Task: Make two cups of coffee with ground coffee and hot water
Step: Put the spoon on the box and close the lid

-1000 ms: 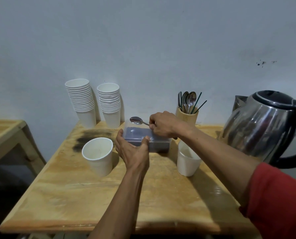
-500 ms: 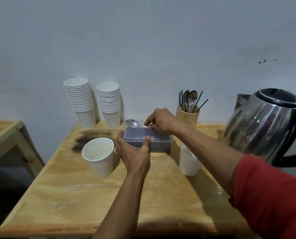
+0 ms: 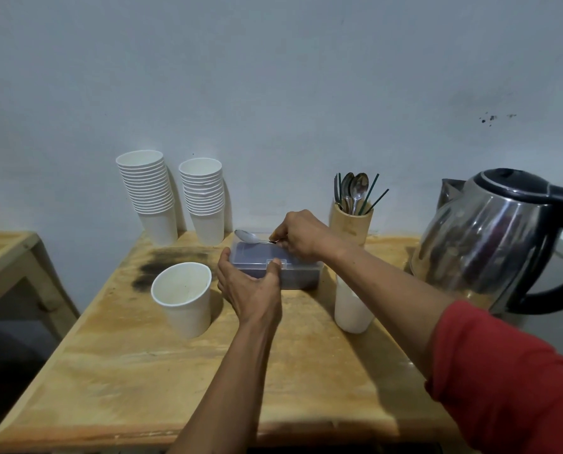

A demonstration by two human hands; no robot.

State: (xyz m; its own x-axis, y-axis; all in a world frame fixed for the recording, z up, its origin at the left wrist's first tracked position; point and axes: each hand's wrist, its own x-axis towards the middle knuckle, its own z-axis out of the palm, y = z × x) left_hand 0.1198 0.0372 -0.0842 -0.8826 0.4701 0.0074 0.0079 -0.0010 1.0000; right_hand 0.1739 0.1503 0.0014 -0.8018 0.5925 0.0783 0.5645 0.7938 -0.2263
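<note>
A clear plastic box of dark ground coffee (image 3: 301, 273) sits lidded at the middle back of the wooden table (image 3: 181, 381). My left hand (image 3: 250, 286) grips its front left corner, thumb on the lid's latch. My right hand (image 3: 301, 237) hovers over the box and pinches a metal spoon (image 3: 248, 236), its bowl pointing left above the lid. One white paper cup (image 3: 185, 298) stands left of my left hand. A second white cup (image 3: 352, 308) stands right of the box, partly hidden by my right forearm. A steel electric kettle (image 3: 489, 237) stands at the right.
Two stacks of white paper cups (image 3: 149, 191) (image 3: 204, 194) stand against the wall at the back left. A wooden holder with spoons and stirrers (image 3: 352, 217) stands behind my right hand. A second wooden table (image 3: 1, 250) lies to the left. A dark stain (image 3: 165, 260) marks the tabletop.
My left hand has closed on the front of the coffee box, thumb now on the latch. My right hand with the spoon has lowered slightly toward the lid.
</note>
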